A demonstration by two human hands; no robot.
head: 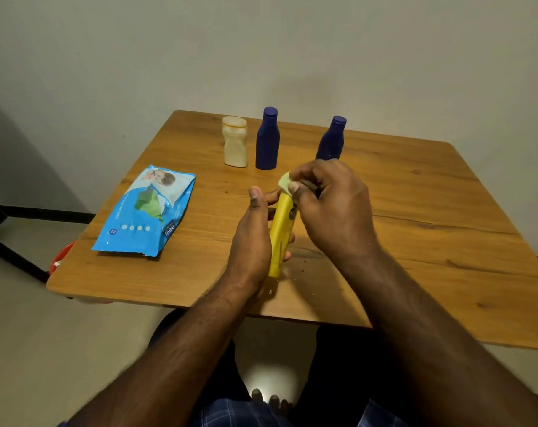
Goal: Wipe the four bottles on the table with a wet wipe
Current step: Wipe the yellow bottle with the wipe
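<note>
My left hand (251, 241) grips a yellow bottle (280, 235), held tilted just above the wooden table (431, 211). My right hand (329, 204) presses a pale wet wipe (284, 181) onto the top end of that bottle; most of the wipe is hidden under the fingers. Behind stand a whitish translucent bottle (235, 141), a dark blue bottle (267, 138) and a second dark blue bottle (331, 140), whose base is hidden by my right hand.
A blue pack of wet wipes (147, 211) lies flat on the table's left part. Something red (61, 257) peeks out below the left table edge. A pale wall stands right behind the table. Small crumbs lie near the front edge.
</note>
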